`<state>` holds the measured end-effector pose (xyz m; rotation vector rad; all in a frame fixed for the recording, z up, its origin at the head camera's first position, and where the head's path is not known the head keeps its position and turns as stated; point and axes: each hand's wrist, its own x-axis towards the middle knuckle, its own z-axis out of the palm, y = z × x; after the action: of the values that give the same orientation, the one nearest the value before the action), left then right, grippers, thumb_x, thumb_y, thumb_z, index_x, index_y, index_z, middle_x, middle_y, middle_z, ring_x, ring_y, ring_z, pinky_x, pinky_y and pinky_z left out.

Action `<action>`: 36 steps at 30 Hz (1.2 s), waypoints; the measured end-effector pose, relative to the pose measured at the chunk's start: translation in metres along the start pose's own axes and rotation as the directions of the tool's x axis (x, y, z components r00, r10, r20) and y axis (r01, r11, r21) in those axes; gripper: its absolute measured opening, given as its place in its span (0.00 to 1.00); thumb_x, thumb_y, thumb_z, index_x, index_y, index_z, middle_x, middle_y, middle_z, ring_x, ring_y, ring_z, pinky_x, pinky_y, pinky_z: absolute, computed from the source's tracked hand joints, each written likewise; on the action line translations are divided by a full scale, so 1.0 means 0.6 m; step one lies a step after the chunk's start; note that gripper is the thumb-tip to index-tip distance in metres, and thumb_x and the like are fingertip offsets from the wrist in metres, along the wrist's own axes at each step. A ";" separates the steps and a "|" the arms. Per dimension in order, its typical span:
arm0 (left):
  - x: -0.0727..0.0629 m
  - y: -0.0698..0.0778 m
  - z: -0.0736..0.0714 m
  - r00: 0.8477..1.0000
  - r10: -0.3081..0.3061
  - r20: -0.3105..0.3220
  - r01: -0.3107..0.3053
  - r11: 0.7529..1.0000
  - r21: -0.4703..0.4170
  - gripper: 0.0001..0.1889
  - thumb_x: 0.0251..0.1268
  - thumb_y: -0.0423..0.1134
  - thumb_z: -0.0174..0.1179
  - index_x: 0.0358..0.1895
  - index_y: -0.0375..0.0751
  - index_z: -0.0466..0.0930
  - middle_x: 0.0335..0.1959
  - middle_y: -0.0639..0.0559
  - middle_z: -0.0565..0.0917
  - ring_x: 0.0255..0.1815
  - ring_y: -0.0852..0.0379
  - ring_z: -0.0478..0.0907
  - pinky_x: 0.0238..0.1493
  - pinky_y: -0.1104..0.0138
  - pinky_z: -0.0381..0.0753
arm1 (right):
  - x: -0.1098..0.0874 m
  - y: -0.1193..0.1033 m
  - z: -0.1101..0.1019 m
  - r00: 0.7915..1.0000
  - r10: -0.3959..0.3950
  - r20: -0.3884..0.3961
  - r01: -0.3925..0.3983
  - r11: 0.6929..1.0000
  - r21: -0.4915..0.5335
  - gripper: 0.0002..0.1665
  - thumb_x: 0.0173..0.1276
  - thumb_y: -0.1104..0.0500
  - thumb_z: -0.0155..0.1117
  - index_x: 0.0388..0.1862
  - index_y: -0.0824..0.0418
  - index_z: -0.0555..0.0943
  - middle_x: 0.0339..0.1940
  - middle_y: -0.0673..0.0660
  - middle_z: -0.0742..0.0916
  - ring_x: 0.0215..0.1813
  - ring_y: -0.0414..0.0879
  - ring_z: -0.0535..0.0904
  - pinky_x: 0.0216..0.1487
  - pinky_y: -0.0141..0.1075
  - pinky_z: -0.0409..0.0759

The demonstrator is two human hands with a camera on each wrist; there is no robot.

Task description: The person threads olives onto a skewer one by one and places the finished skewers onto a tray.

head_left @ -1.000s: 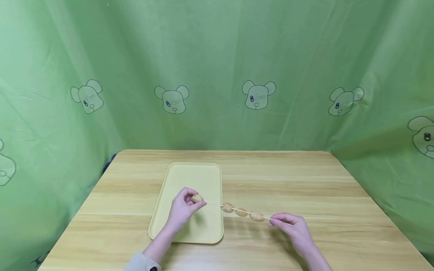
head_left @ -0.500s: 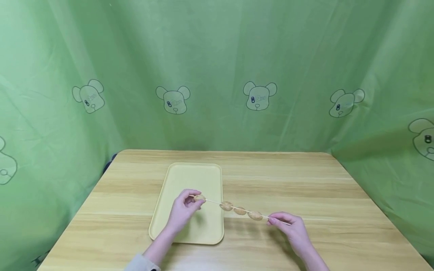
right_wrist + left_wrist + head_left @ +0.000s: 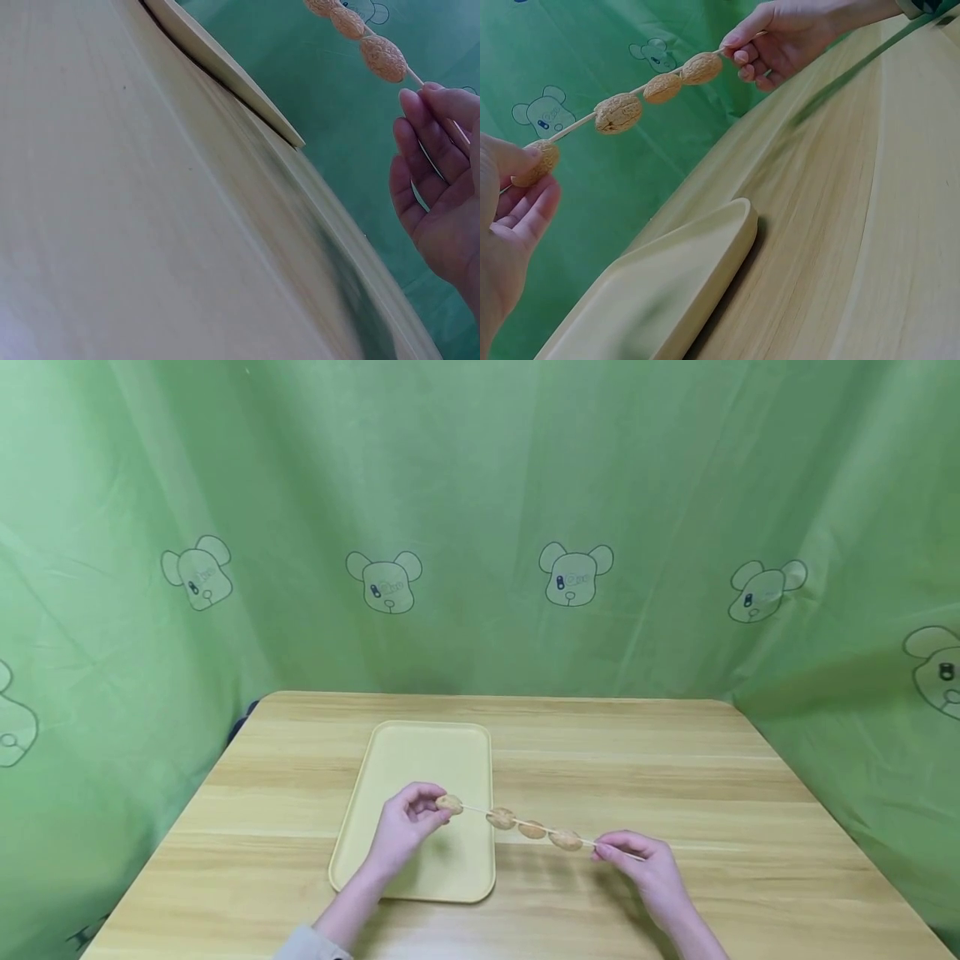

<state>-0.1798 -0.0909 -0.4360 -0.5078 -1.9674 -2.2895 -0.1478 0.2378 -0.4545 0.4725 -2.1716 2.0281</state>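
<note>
My left hand point(image 3: 405, 820) pinches a wrinkled tan oval ball point(image 3: 449, 804) between thumb and fingers, above the tray. A thin wooden skewer point(image 3: 474, 809) runs from this ball to my right hand point(image 3: 651, 870), which pinches its other end. Three more tan balls point(image 3: 619, 113) are threaded along the skewer, grouped toward the right hand, with bare stick between them and the held ball. In the right wrist view the nearest ball point(image 3: 382, 58) hangs just beyond the right fingertips point(image 3: 409, 101). The skewer slopes slightly down to the right, raised over the table.
A pale yellow rectangular tray point(image 3: 420, 739) lies on the wood-grain table point(image 3: 600, 735), left of the middle and beneath the left hand. Green curtains point(image 3: 480, 635) with bear-head prints surround the table at the back and sides.
The ball in my left hand has shifted slightly right, nearer the other three. Skewer tip seen left of the ball half a second ago is now hidden. My right hand has barely moved.
</note>
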 end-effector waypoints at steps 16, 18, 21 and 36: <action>-0.001 -0.001 0.007 1.000 -0.019 0.006 0.019 0.999 -0.026 0.17 0.48 0.17 0.59 0.43 0.14 0.69 0.36 0.33 0.78 0.34 0.61 0.78 0.40 0.71 0.81 | 0.001 0.004 0.007 1.000 -0.002 0.015 0.002 1.000 0.012 0.06 0.61 0.74 0.57 0.33 0.70 0.82 0.28 0.50 0.86 0.33 0.40 0.82 0.41 0.29 0.79; -0.001 -0.004 0.008 1.000 0.000 0.021 0.000 0.999 -0.032 0.16 0.48 0.17 0.59 0.42 0.14 0.68 0.36 0.32 0.78 0.34 0.61 0.78 0.39 0.71 0.81 | 0.002 0.004 0.009 1.000 -0.002 0.019 0.002 1.000 0.016 0.06 0.61 0.74 0.57 0.33 0.70 0.81 0.28 0.50 0.86 0.33 0.40 0.82 0.41 0.29 0.79; -0.001 -0.006 0.010 0.999 0.018 0.044 -0.017 0.999 -0.035 0.16 0.48 0.17 0.59 0.42 0.13 0.68 0.36 0.30 0.77 0.33 0.60 0.78 0.39 0.71 0.82 | 0.004 0.004 0.012 1.000 -0.005 0.027 0.004 1.000 0.029 0.06 0.61 0.74 0.57 0.34 0.70 0.81 0.28 0.50 0.86 0.34 0.40 0.82 0.41 0.29 0.79; -0.001 -0.011 0.014 0.999 -0.003 0.044 0.004 0.999 -0.036 0.15 0.48 0.16 0.59 0.42 0.14 0.69 0.34 0.34 0.78 0.33 0.58 0.78 0.38 0.70 0.82 | 0.009 0.008 0.019 0.999 -0.001 0.035 0.000 1.000 0.020 0.05 0.60 0.74 0.58 0.33 0.70 0.81 0.27 0.49 0.86 0.33 0.40 0.82 0.40 0.29 0.79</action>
<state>-0.1793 -0.0817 -0.4417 -0.5629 -1.9515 -2.3392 -0.1530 0.2259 -0.4587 0.5157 -2.1726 2.0582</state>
